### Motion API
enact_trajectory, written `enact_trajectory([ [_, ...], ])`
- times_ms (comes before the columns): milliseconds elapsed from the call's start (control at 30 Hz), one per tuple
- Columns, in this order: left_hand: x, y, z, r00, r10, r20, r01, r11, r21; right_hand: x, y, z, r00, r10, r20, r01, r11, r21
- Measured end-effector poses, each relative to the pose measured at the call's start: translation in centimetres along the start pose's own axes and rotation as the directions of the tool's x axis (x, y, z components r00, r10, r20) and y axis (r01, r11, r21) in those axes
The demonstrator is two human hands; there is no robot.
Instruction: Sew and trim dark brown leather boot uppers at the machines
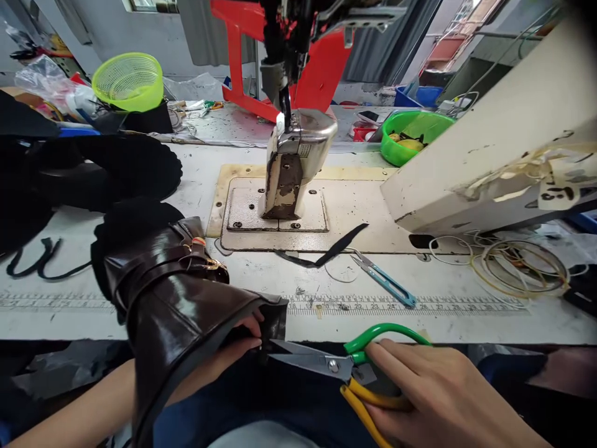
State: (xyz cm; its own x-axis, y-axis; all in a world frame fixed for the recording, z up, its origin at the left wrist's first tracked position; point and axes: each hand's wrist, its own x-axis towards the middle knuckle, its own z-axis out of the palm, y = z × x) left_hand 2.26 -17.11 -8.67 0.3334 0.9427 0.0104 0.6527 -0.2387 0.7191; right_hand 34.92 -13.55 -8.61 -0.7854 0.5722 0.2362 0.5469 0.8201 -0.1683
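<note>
A dark brown shiny leather boot [172, 311], with straps and a gold-coloured buckle [215, 265], lies tilted over the table's front edge with its shaft opening towards me. My left hand [233, 351] reaches in at the opening, its fingers closed on the boot's top edge; part of the hand is hidden by the leather. In my right hand [438, 389] are scissors [321, 361] with one green and one yellow handle. Their blades are slightly apart, tips close to my left fingertips and the boot's edge. Blue thread snips [389, 283] and a black strip [333, 247] lie beyond.
A sewing machine post [291, 168] stands mid-table, with its pale arm [476, 137] slanting at right. More black boots [116, 168] lie left. Coiled cord [522, 267] lies right. Behind are a yellow-green basket [128, 81] and a green bowl [396, 140]. A printed ruler [448, 306] runs along the front.
</note>
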Motion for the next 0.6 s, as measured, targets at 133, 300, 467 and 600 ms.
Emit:
enact_trajectory([
  [133,0.0,-0.3,0.1,1.000,-0.013,0.015,0.013,1.000,-0.014,0.4,-0.2,-0.1,1.000,-0.015,-0.001,0.015,0.999,-0.051],
  [300,-0.1,-0.4,0.3,1.000,0.006,-0.026,-0.006,1.000,0.001,1.0,-0.3,-0.5,0.998,-0.045,0.043,0.049,0.993,-0.103],
  [467,-0.6,-1.1,0.0,0.994,0.107,-0.016,-0.106,0.992,0.069,1.1,-0.3,-1.0,0.994,-0.108,0.014,0.109,0.992,-0.065],
  [600,-0.8,-1.8,-0.1,0.994,0.107,0.025,-0.107,0.994,-0.002,0.6,0.4,-0.3,0.991,-0.136,-0.006,0.135,0.989,-0.061],
])
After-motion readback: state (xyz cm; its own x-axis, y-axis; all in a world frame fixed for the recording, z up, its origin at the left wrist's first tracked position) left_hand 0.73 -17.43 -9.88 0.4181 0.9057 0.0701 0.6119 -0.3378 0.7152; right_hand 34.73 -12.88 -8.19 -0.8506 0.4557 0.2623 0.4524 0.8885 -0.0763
